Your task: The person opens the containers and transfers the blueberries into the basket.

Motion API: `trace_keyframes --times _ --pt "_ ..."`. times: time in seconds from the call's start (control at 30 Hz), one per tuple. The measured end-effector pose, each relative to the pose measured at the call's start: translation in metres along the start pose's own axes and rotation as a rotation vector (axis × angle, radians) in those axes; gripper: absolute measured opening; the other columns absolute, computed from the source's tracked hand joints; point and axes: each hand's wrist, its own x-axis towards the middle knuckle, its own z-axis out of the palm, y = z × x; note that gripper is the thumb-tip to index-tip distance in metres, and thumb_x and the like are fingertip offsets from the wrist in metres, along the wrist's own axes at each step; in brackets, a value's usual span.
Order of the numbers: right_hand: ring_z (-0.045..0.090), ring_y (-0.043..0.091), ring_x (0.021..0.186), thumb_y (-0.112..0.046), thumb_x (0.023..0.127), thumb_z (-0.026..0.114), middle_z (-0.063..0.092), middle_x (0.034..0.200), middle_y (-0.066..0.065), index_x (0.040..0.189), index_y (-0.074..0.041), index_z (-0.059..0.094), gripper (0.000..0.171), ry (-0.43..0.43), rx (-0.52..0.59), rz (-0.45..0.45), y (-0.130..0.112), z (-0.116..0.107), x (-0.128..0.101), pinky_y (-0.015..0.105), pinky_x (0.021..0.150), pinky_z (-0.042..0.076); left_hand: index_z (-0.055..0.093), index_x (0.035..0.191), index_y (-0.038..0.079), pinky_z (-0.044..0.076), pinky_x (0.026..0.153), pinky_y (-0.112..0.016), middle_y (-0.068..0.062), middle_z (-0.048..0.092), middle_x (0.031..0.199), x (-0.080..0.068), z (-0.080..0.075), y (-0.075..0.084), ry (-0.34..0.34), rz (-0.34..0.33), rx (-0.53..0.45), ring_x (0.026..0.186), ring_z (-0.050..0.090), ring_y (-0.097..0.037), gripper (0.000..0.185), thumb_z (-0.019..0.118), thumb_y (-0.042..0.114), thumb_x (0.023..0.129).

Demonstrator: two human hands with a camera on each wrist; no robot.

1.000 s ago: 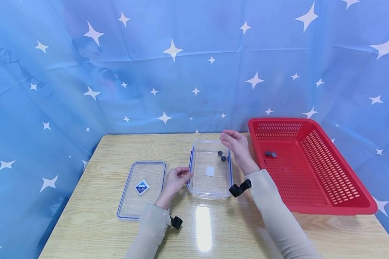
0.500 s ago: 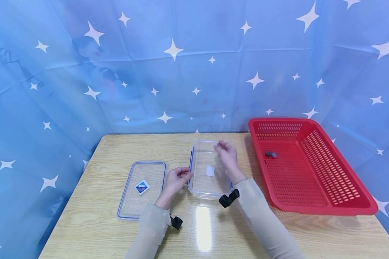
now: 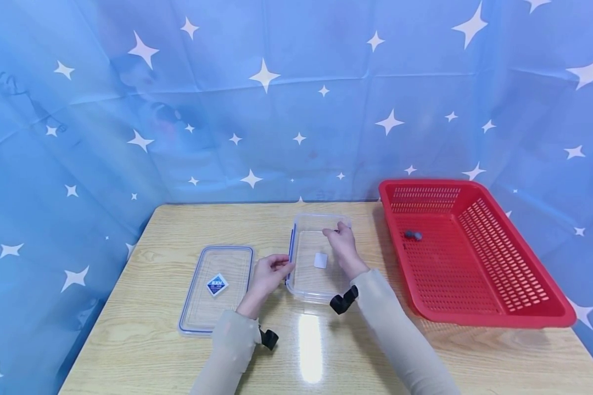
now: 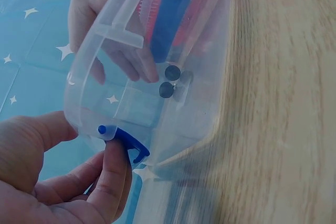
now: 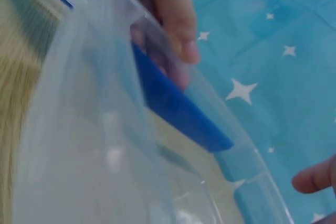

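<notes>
A clear plastic food container (image 3: pixel 306 280) with blue latches stands on the table. My left hand (image 3: pixel 273 272) grips its left side, thumb at the rim and fingers against the blue latch (image 4: pixel 126 142). My right hand (image 3: pixel 343 247) reaches into the container from the right, thumb and forefinger spread apart. In the left wrist view, the fingertips of that hand (image 4: pixel 115 45) hang close to two dark round balls (image 4: pixel 172 73), like blueberries, on the container's floor. Whether they touch cannot be told. The right wrist view shows only a fingertip of it (image 5: pixel 317 177) at the right edge.
A clear lid (image 3: pixel 202 302) with a blue seal and a label lies left of the container. On the right stands a red perforated basket (image 3: pixel 454 258), with a couple of small dark round things (image 3: pixel 413 235) inside. A blue starred curtain (image 3: pixel 296 109) hangs behind the table (image 3: pixel 143 329).
My right hand has moved left and down from above the container's right edge into it, now covering most of the dark balls in the head view. The left hand stays put.
</notes>
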Motion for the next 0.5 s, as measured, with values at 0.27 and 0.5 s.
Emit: trace_keyframes --times 0.27,0.5 --pt "0.004 0.031 0.141 -0.015 0.09 0.051 0.01 0.155 0.017 0.146 0.005 0.015 0.07 -0.006 -0.151 0.041 0.004 0.002 0.01 0.042 0.114 0.011 0.063 0.107 -0.01 0.048 0.063 -0.018 -0.016 0.066 0.092 0.0 0.001 0.001 0.009 0.007 0.014 0.076 0.06 -0.012 0.03 0.068 0.007 0.083" --pt "0.029 0.036 0.134 -0.014 0.091 0.051 0.022 0.15 0.022 0.144 0.009 0.021 0.066 -0.087 -0.185 0.056 0.004 0.005 0.014 0.045 0.109 0.027 0.063 0.107 -0.009 0.049 0.064 -0.019 -0.015 0.066 0.091 -0.001 0.0 0.001 0.011 0.004 0.023 0.076 0.06 -0.013 0.029 0.068 0.007 0.083"
